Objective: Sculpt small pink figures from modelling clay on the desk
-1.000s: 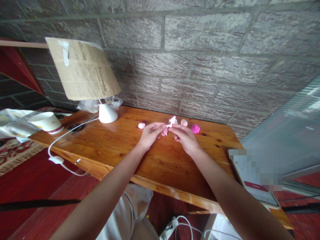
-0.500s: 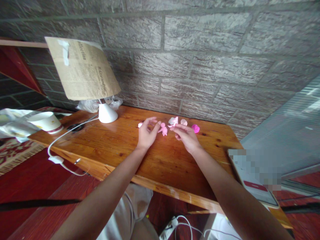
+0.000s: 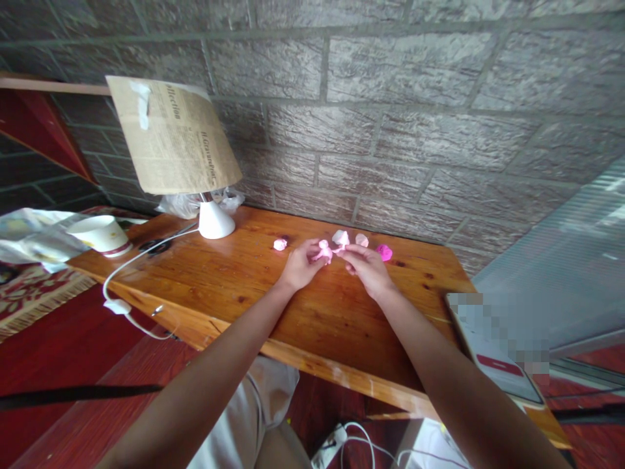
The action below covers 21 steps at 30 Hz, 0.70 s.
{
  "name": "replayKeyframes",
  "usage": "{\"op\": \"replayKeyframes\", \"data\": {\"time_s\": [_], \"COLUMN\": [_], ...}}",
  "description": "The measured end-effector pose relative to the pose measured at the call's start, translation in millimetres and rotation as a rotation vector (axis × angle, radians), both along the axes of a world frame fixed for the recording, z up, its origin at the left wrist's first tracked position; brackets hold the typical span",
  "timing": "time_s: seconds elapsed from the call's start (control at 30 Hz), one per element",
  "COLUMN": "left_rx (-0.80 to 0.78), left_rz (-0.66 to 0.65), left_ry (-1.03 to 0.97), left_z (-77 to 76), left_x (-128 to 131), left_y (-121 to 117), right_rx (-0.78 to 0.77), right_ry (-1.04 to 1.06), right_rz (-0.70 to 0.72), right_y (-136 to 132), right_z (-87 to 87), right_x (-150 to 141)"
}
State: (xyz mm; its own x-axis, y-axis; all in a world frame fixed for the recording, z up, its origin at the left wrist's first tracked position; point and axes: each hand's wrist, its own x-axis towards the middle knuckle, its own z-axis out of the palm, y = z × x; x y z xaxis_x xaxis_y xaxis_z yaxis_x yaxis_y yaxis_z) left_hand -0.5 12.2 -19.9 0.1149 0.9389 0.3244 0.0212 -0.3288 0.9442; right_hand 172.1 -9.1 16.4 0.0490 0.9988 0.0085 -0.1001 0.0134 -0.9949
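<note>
A small pink clay figure (image 3: 324, 250) with a round head stands on the wooden table, and my left hand (image 3: 301, 265) has its thumb and fingers closed around the body. Just right of the figure, my right hand (image 3: 366, 267) pinches a thin pink piece (image 3: 339, 249), whose tip reaches close to the figure's side; I cannot tell whether they touch. Behind my right fingers lie a pale pink lump (image 3: 340, 237), a peach-pink lump (image 3: 362, 240) and a bright magenta lump (image 3: 385, 253). Left of my left hand sits a light pink lump (image 3: 280, 244).
A lamp (image 3: 216, 221) with a newspaper-print shade stands at the back left, its white cord hanging over the front edge. A paper cup (image 3: 101, 236) is at the left end. A tablet-like device (image 3: 498, 352) lies on the right. A brick wall (image 3: 410, 143) rises behind the table (image 3: 312, 332).
My left hand has moved right and closed on the pink figure, uncovering the light pink lump. My right hand still pinches its piece. The view has shifted slightly.
</note>
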Motion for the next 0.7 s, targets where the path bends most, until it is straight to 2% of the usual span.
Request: {"op": "replayKeyframes", "data": {"time_s": [0.2,0.37,0.7], "left_rx": [-0.109,-0.161,-0.173], "left_rz": [-0.099,-0.147,-0.175], "left_ry": [-0.243,-0.259,-0.301], "left_z": [11.4,16.4,14.8], "left_x": [2.1,2.9,3.7], "left_y": [-5.4,-10.2,-10.2], "right_rx": [0.023,0.057,0.086], "right_ry": [-0.005,0.007,-0.023], "right_rz": [-0.006,-0.001,0.031], "right_y": [1.5,3.6,1.1], "right_z": [0.6,-0.4,0.5], "right_x": [2.7,4.0,2.6]}}
